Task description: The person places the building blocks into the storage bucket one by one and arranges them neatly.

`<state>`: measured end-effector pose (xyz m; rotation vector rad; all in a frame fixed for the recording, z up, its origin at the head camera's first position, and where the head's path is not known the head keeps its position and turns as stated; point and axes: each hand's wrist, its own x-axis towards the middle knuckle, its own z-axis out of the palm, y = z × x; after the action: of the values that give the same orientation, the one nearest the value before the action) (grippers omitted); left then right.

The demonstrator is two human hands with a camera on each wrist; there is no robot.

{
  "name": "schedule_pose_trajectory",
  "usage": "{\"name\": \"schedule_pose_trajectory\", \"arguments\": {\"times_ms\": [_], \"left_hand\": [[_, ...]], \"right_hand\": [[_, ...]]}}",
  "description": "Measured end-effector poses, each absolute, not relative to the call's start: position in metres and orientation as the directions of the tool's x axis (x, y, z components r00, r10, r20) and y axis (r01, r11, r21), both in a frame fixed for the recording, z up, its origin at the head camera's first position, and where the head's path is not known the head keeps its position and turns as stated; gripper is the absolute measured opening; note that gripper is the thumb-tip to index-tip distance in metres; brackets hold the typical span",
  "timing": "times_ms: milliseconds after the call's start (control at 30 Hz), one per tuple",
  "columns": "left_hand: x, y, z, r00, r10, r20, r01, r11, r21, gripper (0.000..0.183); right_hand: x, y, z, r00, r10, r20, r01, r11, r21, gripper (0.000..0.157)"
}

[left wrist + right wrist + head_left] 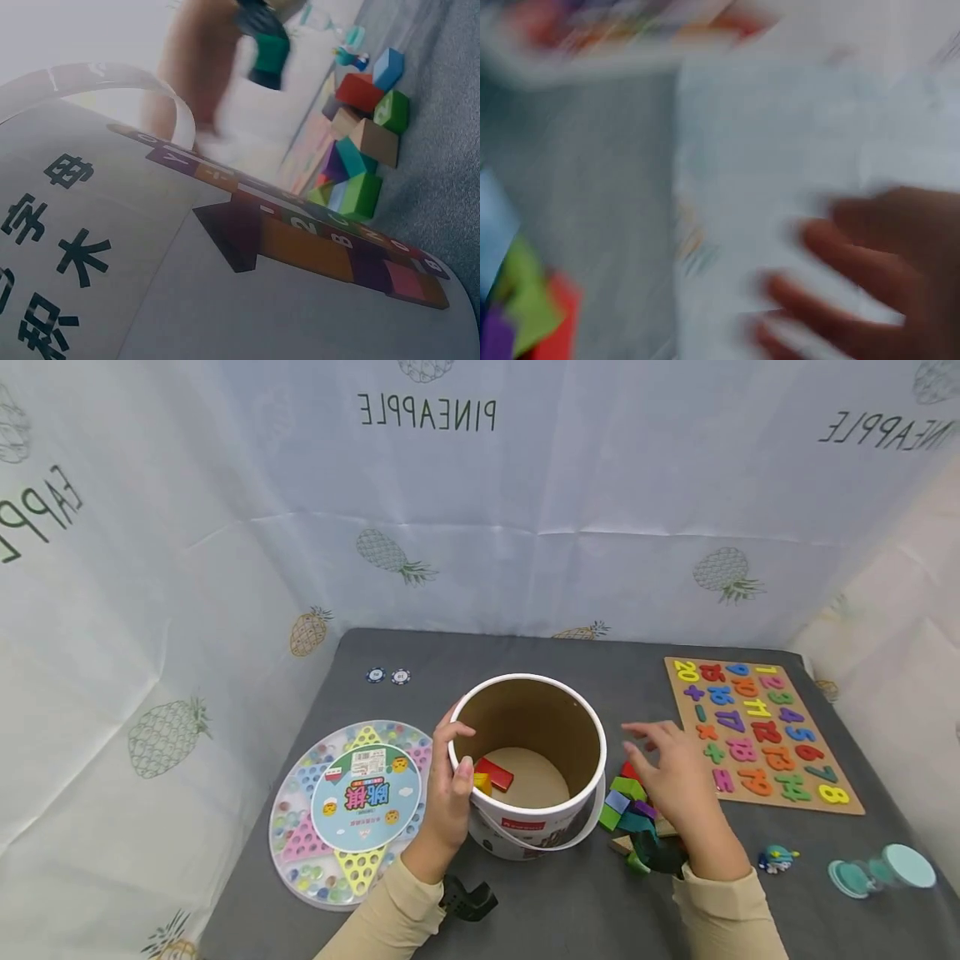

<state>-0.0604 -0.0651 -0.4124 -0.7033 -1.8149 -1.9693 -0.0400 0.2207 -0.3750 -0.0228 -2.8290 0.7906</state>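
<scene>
While my left hand (447, 797) curls round the rim of a white bucket (536, 714) at the middle of the grey desk (540, 914), my right hand (671, 768) hovers just to the right of it, thumb and fingers loosely spread, with nothing visible in their grasp. Inside the bucket, a red block (497, 774) and a yellow block (482, 783) lie at the bottom, toward my left hand; the white handle (597, 814) hangs down on the near side. A loose heap of coloured blocks (628, 789) sits on the desk beside the bucket, close to my right wrist. Beyond, at right, lies a number board (747, 727), with a small toy (777, 858) nearer to me. At left, a round game board (365, 827) lies near two chips (401, 677). My right wrist view is blurred.
</scene>
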Motion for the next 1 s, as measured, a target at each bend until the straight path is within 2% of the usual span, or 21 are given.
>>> {"name": "schedule_pose_trajectory", "arguments": {"times_ms": [100, 167, 367, 500, 567, 667, 733, 800, 833, 900, 1000], "left_hand": [[-0.059, -0.065, -0.412, -0.811, 0.058, 0.582, 0.575, -0.104, 0.812, 0.041], [-0.059, -0.066, -0.412, -0.812, 0.051, 0.581, 0.575, -0.103, 0.812, 0.044], [-0.06, -0.066, -0.411, -0.797, 0.044, 0.602, 0.596, -0.094, 0.797, 0.048], [-0.059, -0.065, -0.411, -0.8, 0.052, 0.597, 0.591, -0.1, 0.8, 0.044], [-0.058, -0.065, -0.411, -0.807, 0.055, 0.588, 0.583, -0.092, 0.808, 0.042], [-0.057, -0.064, -0.412, -0.807, 0.058, 0.587, 0.582, -0.087, 0.809, 0.042], [-0.057, -0.064, -0.412, -0.802, 0.054, 0.595, 0.59, -0.089, 0.803, 0.041], [-0.058, -0.063, -0.411, -0.797, 0.051, 0.601, 0.595, -0.102, 0.798, 0.043], [-0.059, -0.063, -0.411, -0.798, 0.048, 0.601, 0.594, -0.105, 0.798, 0.043], [-0.059, -0.063, -0.411, -0.803, 0.044, 0.594, 0.587, -0.108, 0.802, 0.044], [-0.058, -0.063, -0.411, -0.815, 0.043, 0.578, 0.572, -0.103, 0.814, 0.044]], "right_hand": [[-0.042, 0.234, -0.4, -0.998, -0.041, -0.046, -0.02, 0.921, -0.39, 0.044], [-0.041, 0.236, -0.415, -0.989, -0.081, -0.12, -0.032, 0.931, -0.365, 0.046], [-0.041, 0.24, -0.44, -0.995, -0.035, -0.091, 0.007, 0.907, -0.422, 0.027], [-0.038, 0.246, -0.439, -0.997, -0.01, -0.073, 0.024, 0.894, -0.447, 0.027], [-0.034, 0.245, -0.431, -0.999, 0.027, -0.028, 0.037, 0.881, -0.471, 0.03], [-0.028, 0.236, -0.407, -0.978, 0.144, 0.154, 0.034, 0.83, -0.556, 0.036], [-0.025, 0.226, -0.384, -0.917, 0.228, 0.326, -0.051, 0.745, -0.665, 0.04], [-0.023, 0.214, -0.36, -0.837, 0.27, 0.475, -0.208, 0.647, -0.733, 0.043], [-0.022, 0.207, -0.349, -0.806, 0.27, 0.526, -0.285, 0.602, -0.746, 0.044], [-0.021, 0.193, -0.333, -0.788, 0.228, 0.573, -0.396, 0.524, -0.754, 0.044], [-0.022, 0.173, -0.324, -0.832, 0.101, 0.545, -0.42, 0.527, -0.739, 0.04]]}}
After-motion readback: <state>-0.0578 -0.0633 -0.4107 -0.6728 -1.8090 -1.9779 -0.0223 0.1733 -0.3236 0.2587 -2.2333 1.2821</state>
